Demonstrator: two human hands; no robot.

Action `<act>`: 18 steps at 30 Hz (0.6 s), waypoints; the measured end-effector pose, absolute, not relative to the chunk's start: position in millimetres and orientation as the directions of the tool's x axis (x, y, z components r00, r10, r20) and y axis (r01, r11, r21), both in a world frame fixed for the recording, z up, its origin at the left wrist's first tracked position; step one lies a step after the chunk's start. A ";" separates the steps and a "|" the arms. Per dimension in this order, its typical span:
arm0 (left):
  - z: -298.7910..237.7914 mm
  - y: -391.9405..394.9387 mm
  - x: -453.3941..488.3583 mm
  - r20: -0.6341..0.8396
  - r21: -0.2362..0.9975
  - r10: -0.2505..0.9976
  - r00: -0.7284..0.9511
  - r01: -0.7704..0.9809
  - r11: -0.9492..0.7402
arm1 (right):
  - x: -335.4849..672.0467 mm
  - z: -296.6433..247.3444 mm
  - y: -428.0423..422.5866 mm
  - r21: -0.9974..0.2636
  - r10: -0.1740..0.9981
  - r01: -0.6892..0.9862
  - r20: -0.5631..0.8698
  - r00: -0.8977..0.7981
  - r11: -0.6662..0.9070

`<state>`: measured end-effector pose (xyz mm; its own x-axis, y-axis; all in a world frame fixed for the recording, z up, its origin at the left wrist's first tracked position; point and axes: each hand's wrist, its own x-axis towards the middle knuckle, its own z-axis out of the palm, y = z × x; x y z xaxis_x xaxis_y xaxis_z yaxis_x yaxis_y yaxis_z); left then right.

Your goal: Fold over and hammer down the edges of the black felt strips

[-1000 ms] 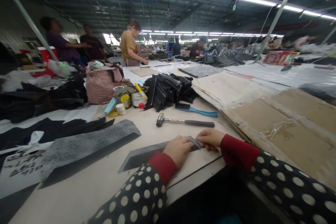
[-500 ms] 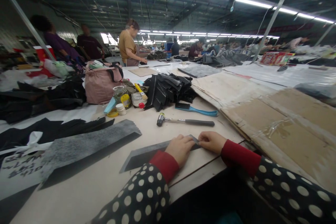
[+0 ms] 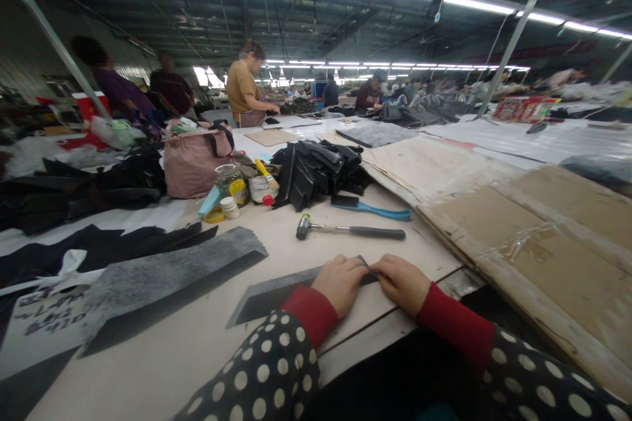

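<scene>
A dark grey strip of material (image 3: 276,291) lies flat on the table in front of me, a paler grey band along its far side. My left hand (image 3: 342,281) rests across the strip near its right end, fingers together and pressing on it. At that right end my right hand (image 3: 401,281) pinches the strip's edge between thumb and fingers, where a corner stands up slightly. The fingertips of both hands almost meet there. Beyond them lies a hammer (image 3: 350,230) with a black grip, and behind it a blue-handled brush (image 3: 370,208).
Longer grey strips (image 3: 172,283) lie to the left beside a handwritten label (image 3: 44,322). Behind are a pile of black pieces (image 3: 318,171), a glass jar (image 3: 230,183), a yellow paintbrush (image 3: 266,174) and a pink bag (image 3: 195,158). Cardboard sheets (image 3: 533,223) cover the right. Co-workers stand farther back.
My right hand has turned and lowered a little, its fingers now closer to my left hand at the strip's end. The left hand stays in place on the strip.
</scene>
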<state>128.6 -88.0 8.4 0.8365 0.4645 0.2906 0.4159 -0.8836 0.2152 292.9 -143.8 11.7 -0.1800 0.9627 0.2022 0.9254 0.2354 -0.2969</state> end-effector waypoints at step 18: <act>12.3 -91.5 127.4 0.252 0.221 0.507 0.824 0.461 -0.859 | 300.8 -12.9 -147.0 -0.138 0.899 0.924 0.322 -0.298 0.356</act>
